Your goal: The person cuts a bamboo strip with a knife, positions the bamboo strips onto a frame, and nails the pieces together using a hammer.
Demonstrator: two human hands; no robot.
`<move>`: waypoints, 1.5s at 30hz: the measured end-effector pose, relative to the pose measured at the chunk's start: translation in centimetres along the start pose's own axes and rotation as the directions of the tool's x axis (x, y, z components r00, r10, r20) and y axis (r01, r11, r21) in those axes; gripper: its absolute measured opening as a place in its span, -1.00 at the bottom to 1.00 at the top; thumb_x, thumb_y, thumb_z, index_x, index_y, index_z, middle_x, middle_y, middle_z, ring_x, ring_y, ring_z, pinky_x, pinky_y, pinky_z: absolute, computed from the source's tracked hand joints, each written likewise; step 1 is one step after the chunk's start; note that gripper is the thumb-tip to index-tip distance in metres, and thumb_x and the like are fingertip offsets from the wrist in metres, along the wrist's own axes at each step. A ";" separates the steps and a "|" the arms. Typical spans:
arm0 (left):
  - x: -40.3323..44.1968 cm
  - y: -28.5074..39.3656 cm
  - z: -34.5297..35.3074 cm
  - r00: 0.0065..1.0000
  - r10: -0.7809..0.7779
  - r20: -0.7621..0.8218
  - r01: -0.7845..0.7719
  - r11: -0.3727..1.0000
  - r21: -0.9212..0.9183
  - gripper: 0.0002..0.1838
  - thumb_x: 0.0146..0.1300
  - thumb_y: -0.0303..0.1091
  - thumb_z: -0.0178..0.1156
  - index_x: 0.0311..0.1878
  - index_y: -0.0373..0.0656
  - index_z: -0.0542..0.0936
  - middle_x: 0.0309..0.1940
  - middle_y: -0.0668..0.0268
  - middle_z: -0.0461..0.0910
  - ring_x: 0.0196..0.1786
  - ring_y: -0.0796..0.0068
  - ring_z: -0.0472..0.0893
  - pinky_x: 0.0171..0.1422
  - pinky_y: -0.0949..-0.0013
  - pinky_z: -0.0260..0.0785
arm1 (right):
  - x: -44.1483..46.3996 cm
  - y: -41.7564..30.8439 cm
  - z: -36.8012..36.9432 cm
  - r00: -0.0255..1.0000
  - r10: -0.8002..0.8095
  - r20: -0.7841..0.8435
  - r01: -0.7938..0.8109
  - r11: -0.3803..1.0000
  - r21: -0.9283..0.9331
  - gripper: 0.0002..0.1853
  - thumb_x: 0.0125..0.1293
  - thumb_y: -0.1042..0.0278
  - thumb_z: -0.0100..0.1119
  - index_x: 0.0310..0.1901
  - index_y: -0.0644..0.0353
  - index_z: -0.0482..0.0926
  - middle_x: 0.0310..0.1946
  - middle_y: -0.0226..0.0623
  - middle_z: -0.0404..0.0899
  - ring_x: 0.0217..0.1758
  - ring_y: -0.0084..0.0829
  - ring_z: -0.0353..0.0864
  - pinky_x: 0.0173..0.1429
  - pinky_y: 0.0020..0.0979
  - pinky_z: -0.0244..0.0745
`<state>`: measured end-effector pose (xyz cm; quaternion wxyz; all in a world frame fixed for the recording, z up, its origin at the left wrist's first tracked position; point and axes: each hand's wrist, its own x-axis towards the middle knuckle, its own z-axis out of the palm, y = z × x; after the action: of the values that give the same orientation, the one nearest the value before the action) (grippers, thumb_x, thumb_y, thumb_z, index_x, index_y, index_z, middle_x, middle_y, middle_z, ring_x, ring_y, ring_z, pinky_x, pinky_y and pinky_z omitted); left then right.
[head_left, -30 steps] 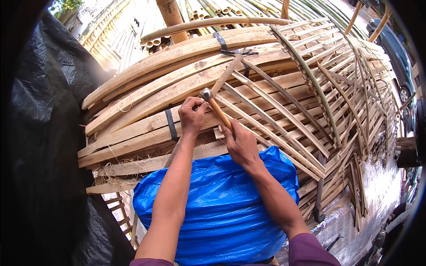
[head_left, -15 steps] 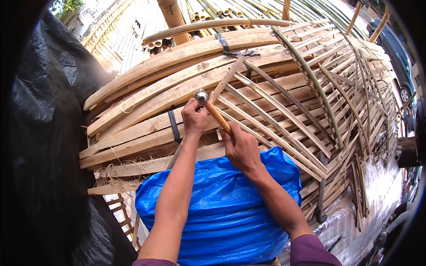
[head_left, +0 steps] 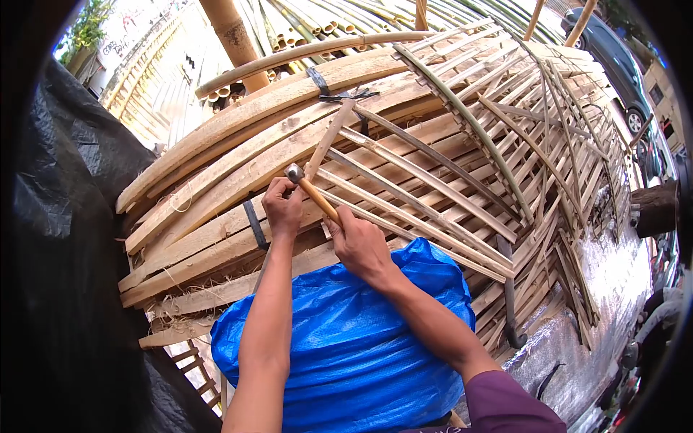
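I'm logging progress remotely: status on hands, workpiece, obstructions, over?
Right hand gripping tan wooden-handled metal hammer. Left hand at near end of flat brown wooden crossbar; grip unclear. Possible obstruction: left hand, close beside hammer head.

A stack of long, rough wooden planks (head_left: pixel 216 234) runs from left to right. A slatted frame (head_left: pixel 393 156) lies slantwise across its middle, one crosspiece at the far left end of the slats. Overlapping lattice panels (head_left: pixel 469 120) cover the right part. Black straps (head_left: pixel 255 224) cross the planks; pale loose fibres (head_left: pixel 195 299) lie near left.
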<state>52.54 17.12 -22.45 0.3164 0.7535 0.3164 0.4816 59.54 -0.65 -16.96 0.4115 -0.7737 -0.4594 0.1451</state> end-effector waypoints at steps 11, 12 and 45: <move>0.2 0.5 -0.2 0.999 -0.046 0.027 0.045 0.999 0.003 -0.81 0.13 -0.38 0.47 -0.29 -0.29 0.70 -0.41 0.32 0.61 -0.35 0.53 0.54 -0.24 0.41 0.38 | -0.1 -0.3 -0.3 0.999 -0.033 -0.022 0.032 0.999 -0.027 -0.75 0.46 0.15 0.06 -0.19 0.17 0.36 -0.57 0.05 0.57 -0.45 0.18 0.60 -0.42 0.14 0.41; -0.1 0.9 -0.2 1.000 -0.013 0.006 0.013 1.000 0.022 -0.84 0.12 -0.43 0.45 -0.29 -0.30 0.69 -0.46 0.31 0.57 -0.40 0.50 0.52 -0.28 0.40 0.35 | -0.4 -0.8 -0.6 0.999 -0.047 -0.026 0.047 0.999 -0.007 -0.75 0.46 0.15 0.07 -0.18 0.17 0.36 -0.57 0.05 0.56 -0.44 0.19 0.59 -0.42 0.12 0.39; -0.2 0.2 -0.1 0.998 -0.066 -0.012 0.065 0.998 -0.005 -0.84 0.08 -0.44 0.48 -0.34 -0.27 0.69 -0.48 0.31 0.55 -0.42 0.50 0.50 -0.32 0.38 0.32 | -0.7 -1.3 -0.8 0.983 -0.157 -0.096 0.164 0.984 0.075 -0.77 0.49 0.14 0.01 -0.09 0.14 0.37 -0.47 0.06 0.60 -0.43 0.19 0.60 -0.40 0.14 0.45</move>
<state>52.39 16.89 -22.36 0.3317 0.7392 0.3418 0.4762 58.94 -1.31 -15.55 0.4737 -0.7222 -0.4950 0.0954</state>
